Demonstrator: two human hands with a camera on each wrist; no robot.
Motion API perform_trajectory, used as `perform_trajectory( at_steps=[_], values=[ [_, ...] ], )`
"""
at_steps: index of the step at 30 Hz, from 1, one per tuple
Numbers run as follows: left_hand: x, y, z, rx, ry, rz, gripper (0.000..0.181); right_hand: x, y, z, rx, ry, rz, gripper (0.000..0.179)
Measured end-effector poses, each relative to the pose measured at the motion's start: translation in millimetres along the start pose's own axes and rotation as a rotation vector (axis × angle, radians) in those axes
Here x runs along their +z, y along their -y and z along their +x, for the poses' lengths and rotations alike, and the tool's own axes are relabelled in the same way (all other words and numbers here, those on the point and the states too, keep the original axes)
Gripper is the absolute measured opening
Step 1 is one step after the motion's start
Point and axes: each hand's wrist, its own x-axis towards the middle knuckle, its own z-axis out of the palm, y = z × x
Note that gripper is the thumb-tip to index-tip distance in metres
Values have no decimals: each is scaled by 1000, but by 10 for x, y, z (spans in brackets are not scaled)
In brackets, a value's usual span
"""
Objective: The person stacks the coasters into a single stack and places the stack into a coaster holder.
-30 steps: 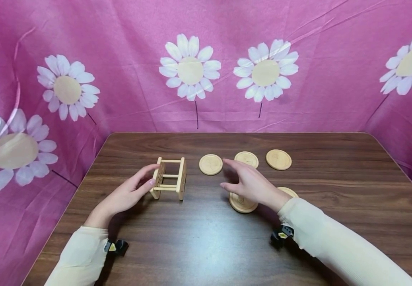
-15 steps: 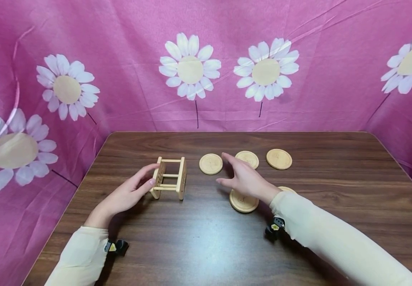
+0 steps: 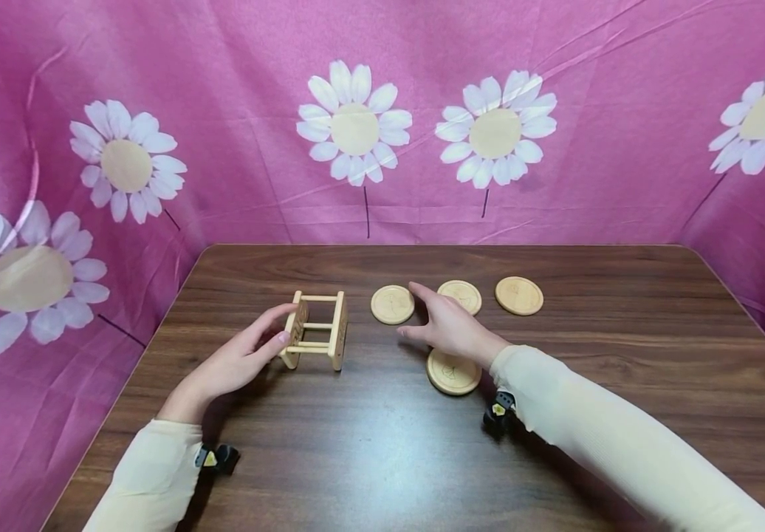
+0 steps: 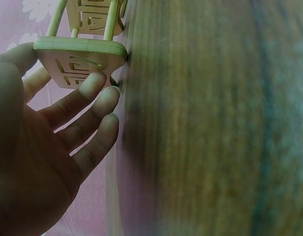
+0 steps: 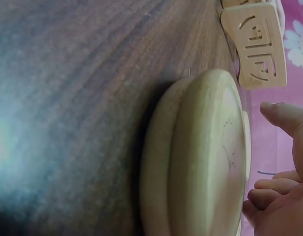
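A small wooden coaster rack [image 3: 317,326] with rod crossbars stands on the table at the left. The left hand [image 3: 230,358] holds its left side panel, thumb at the near edge and index finger at the far edge; the left wrist view shows other fingers along that panel [image 4: 75,64]. Over the coasters hovers the right hand [image 3: 452,321], thumb and fingers spread, holding nothing. Closest to its fingertips lies a round wooden coaster [image 3: 392,305]. Behind the hand is another coaster [image 3: 461,297], partly hidden. Beneath the wrist, a nearer coaster [image 3: 453,373] appears stacked on a second disc [image 5: 156,167].
One more coaster [image 3: 518,295] lies at the back right of the dark wood table [image 3: 356,458]. Pink cloth [image 3: 249,148] with white flowers rises along the table's back and sides. Each wrist carries a small black camera [image 3: 226,459].
The right hand has drifted left and slightly away from the body, toward the leftmost coaster. Its sleeve now covers a coaster seen earlier at the right. The left hand and rack stay put.
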Motion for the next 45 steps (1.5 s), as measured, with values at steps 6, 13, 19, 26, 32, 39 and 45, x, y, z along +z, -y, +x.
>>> perform_trajectory(
  at_steps=[6,13,19,26,32,39,45],
  values=[
    [-11,-16,-12,5,3,-4,51,13,-30,46,7,8,19,89],
    [-22,-27,-11,3,10,-10,52,24,-79,104,8,17,30,88],
    [-25,-36,-3,3,12,-1,52,25,-87,158,6,24,2,89],
    [-24,-46,-7,-1,13,4,52,47,-94,213,-1,47,-14,92],
    [-25,-56,-9,-2,18,-6,52,64,-95,241,-5,48,-26,93],
    [-22,-55,-13,-11,19,0,52,75,-101,262,-4,45,-44,93],
    [-19,-43,-9,-8,13,21,52,75,-98,263,-20,39,-44,93]
  ],
)
